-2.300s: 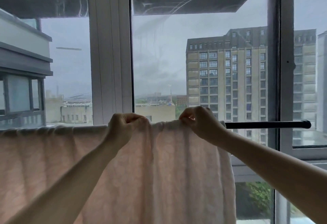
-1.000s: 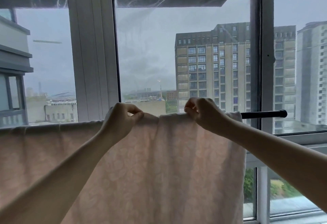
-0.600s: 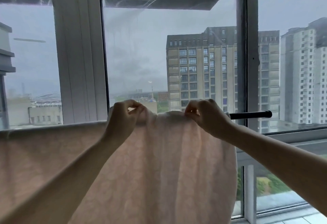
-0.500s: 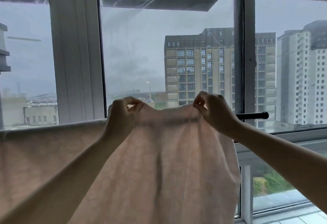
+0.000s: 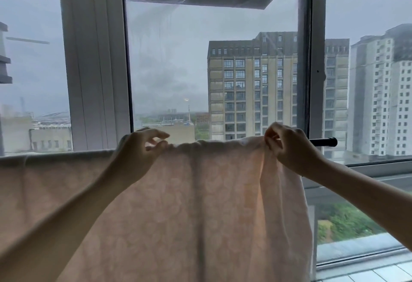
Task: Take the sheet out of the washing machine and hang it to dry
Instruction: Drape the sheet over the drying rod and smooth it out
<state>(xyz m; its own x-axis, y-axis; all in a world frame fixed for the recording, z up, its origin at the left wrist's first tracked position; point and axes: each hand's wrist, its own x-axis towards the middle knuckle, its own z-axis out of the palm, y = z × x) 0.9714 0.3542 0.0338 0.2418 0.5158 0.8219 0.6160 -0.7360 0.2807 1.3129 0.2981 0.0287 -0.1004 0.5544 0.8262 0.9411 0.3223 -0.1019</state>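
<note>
Sheet is over the black rod by the window now, and the change is clear vs half a sec ago: back then both hands had the top fold lifted up off the rod in a hump; now it's laid back down flat along the rod, w/ the right edge pulled further out toward the rod's free end. Less bare rod showing than a couple secs back, so the cloth is spreading wider. Good news for the task, I'd say: sheet's out of the machine, hung, and this looks like the final smoothing so it dries w/o bunching.

Left hand: it has let go. Fingers are loosely spread and a bit curved, tips hovering at or just brushing the top fold, gripping nothing that I can see.

Right hand: fingers curled, pinching the sheet's top edge right at the rod, close to the cloth's right border. A few gathers still hang below that pinch, so prob one more tug to the right is wanted.

Rest of the sheet drapes down past the bottom of view and runs off to the left.
</note>
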